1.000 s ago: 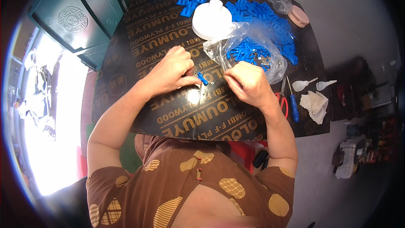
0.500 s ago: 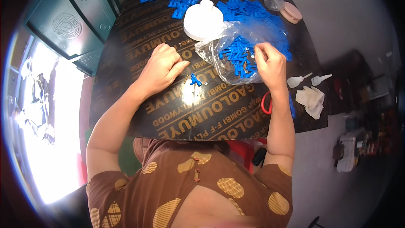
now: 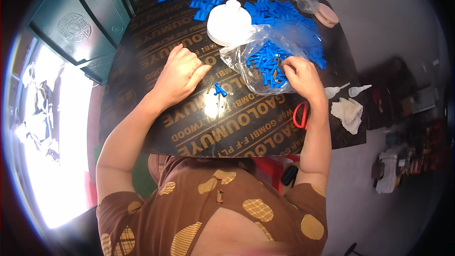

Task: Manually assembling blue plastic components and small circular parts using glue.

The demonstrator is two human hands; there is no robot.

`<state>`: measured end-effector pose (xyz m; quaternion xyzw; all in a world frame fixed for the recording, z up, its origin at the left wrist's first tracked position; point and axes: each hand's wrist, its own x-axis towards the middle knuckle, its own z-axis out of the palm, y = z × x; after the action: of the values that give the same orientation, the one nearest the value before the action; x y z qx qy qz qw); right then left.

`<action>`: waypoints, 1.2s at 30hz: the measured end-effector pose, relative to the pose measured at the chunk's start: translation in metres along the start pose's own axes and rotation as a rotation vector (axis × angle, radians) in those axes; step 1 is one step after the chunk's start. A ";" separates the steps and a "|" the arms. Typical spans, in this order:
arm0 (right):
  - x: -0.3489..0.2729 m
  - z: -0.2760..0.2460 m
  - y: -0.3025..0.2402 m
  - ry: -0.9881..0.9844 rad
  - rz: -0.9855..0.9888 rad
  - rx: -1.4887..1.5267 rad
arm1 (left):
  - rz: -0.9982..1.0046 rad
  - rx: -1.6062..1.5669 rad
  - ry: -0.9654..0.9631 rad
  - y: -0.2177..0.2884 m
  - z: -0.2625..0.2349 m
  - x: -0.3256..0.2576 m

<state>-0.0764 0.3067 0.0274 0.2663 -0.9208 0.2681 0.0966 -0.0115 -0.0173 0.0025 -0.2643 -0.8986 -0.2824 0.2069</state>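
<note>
Overhead, both forearms reach up onto a dark board (image 3: 156, 42) printed with gold lettering. At its far side the white round base of a lamp (image 3: 229, 22) stands among heaps of blue plastic parts (image 3: 284, 14). Just beside the base lies a clear plastic bag (image 3: 258, 61) holding more blue parts. The right hand (image 3: 303, 77) rests at the bag's near edge, fingers curled and pinching into it; what they grip I cannot tell. The left hand (image 3: 179, 73) lies knuckles up, loosely curled and holding nothing, near a single small blue piece (image 3: 220, 89) between the hands. Red scissors (image 3: 300, 115) lie by the right wrist.
</note>
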 end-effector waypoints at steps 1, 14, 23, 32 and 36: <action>-0.001 -0.001 0.000 -0.005 -0.005 0.004 | -0.007 0.004 0.016 -0.001 0.000 -0.001; -0.002 -0.016 -0.002 -0.284 0.261 -0.137 | -0.092 0.031 -0.022 -0.001 -0.001 -0.001; -0.002 -0.010 0.004 -0.251 0.233 -0.102 | -0.050 0.012 0.009 -0.001 0.003 -0.001; -0.003 -0.011 0.019 -0.029 0.219 -0.105 | -0.071 0.013 -0.003 0.000 0.002 -0.002; -0.003 -0.010 0.019 -0.019 0.198 -0.111 | -0.073 0.011 -0.013 0.000 0.001 -0.001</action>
<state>-0.0838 0.3270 0.0268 0.1707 -0.9570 0.2222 0.0757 -0.0106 -0.0168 0.0009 -0.2322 -0.9106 -0.2829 0.1920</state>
